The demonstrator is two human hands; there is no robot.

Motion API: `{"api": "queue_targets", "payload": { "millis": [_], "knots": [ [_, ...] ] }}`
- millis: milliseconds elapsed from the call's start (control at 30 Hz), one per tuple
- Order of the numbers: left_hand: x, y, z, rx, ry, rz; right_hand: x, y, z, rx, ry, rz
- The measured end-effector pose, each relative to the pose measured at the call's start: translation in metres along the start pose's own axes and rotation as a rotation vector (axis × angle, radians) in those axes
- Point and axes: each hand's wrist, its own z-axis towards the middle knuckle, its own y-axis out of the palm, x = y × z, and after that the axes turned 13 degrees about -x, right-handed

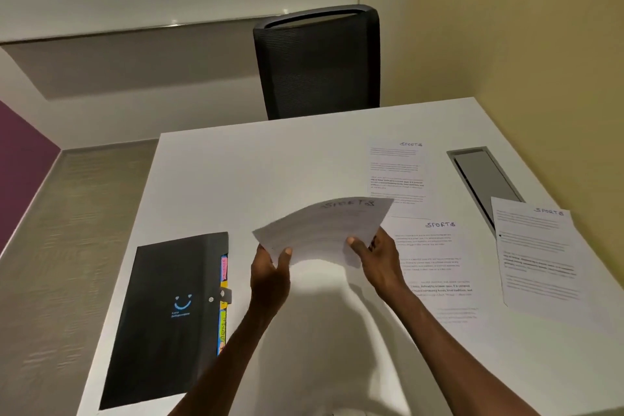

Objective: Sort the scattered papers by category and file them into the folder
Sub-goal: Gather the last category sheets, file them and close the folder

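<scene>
— What are the hands gripping?

— Both hold one bowed stack of papers (320, 230) above the middle of the table (270, 172). The left hand (270, 275) pinches the stack's near left corner, thumb on top and fingers underneath. The right hand (376, 255) pinches the near right edge the same way, thumb over the sheet. The top sheet carries a handwritten "SPORTS" heading, turned away from the person so it reads upside down.

— Is the stack touching the table?

— No, it is lifted clear and casts a shadow on the white surface below.

— Where is the folder?

— The black folder (169, 311) lies flat and closed by the table's near left corner, its long side running along the left edge. It has a blue smile mark on the cover and a snap tab, with coloured index tabs (223, 300) poking out of its right side, just left of the left wrist.

— And the loose papers?

— Three, all headed "SPORTS". The nearest sheet (435, 263) lies flat just right of the right hand, partly under it. A far sheet (398, 172) lies beyond that, toward the far right corner. A right-hand sheet (537, 253) sits by the right edge, tilted, its top corner overlapping a grey cable hatch (483, 176) set into the table.

— Anything past the table?

— A black mesh chair (317, 61) stands at the far edge.
</scene>
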Motion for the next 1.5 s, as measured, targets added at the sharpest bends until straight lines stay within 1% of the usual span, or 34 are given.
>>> {"api": "queue_targets", "payload": {
  "millis": [133, 233, 333, 433, 533, 667, 800, 867, 933, 1033, 1067, 1167, 1233, 1267, 1400, 1500],
  "knots": [
    [-0.029, 0.006, -0.006, -0.093, -0.028, 0.011, 0.033, 0.013, -0.007, -0.076, 0.089, -0.058],
    [-0.034, 0.011, -0.007, -0.118, -0.062, -0.019, 0.039, 0.015, -0.007, -0.049, 0.117, -0.075],
    [-0.035, 0.015, -0.011, -0.143, -0.045, -0.062, 0.044, 0.012, -0.008, -0.023, 0.133, -0.080],
    [-0.034, 0.019, -0.014, -0.174, -0.036, -0.053, 0.050, 0.008, -0.013, -0.007, 0.164, -0.133],
    [-0.028, 0.018, -0.011, -0.223, -0.025, -0.021, 0.044, -0.006, -0.013, 0.013, 0.165, -0.160],
    [-0.014, 0.023, -0.008, -0.296, -0.024, -0.003, 0.037, -0.034, -0.013, -0.038, 0.162, -0.152],
    [0.001, 0.037, 0.000, -0.374, -0.082, -0.114, 0.040, -0.067, -0.012, -0.090, 0.206, -0.104],
    [0.006, 0.050, 0.003, -0.393, -0.095, -0.130, 0.046, -0.084, -0.010, -0.128, 0.253, -0.103],
    [0.005, 0.064, 0.006, -0.383, -0.105, -0.109, 0.056, -0.101, -0.007, -0.109, 0.327, -0.151],
    [-0.009, 0.081, 0.005, -0.283, -0.161, -0.077, 0.084, -0.132, -0.005, 0.035, 0.437, -0.178],
    [-0.014, 0.086, 0.004, -0.241, -0.194, -0.067, 0.094, -0.144, -0.006, 0.066, 0.483, -0.256],
    [-0.024, 0.096, 0.002, -0.148, -0.263, -0.061, 0.131, -0.176, -0.011, 0.109, 0.669, -0.693],
    [-0.023, 0.099, 0.001, -0.110, -0.275, -0.062, 0.142, -0.189, -0.016, 0.161, 0.704, -0.823],
    [-0.021, 0.099, 0.000, -0.087, -0.281, -0.054, 0.144, -0.193, -0.016, 0.166, 0.707, -0.843],
    [-0.009, 0.102, -0.004, 0.009, -0.272, -0.012, 0.151, -0.203, -0.008, 0.095, 0.724, -0.876],
    [0.001, 0.107, -0.010, 0.059, -0.257, 0.023, 0.150, -0.206, -0.001, 0.076, 0.713, -0.843]
  ]
}}
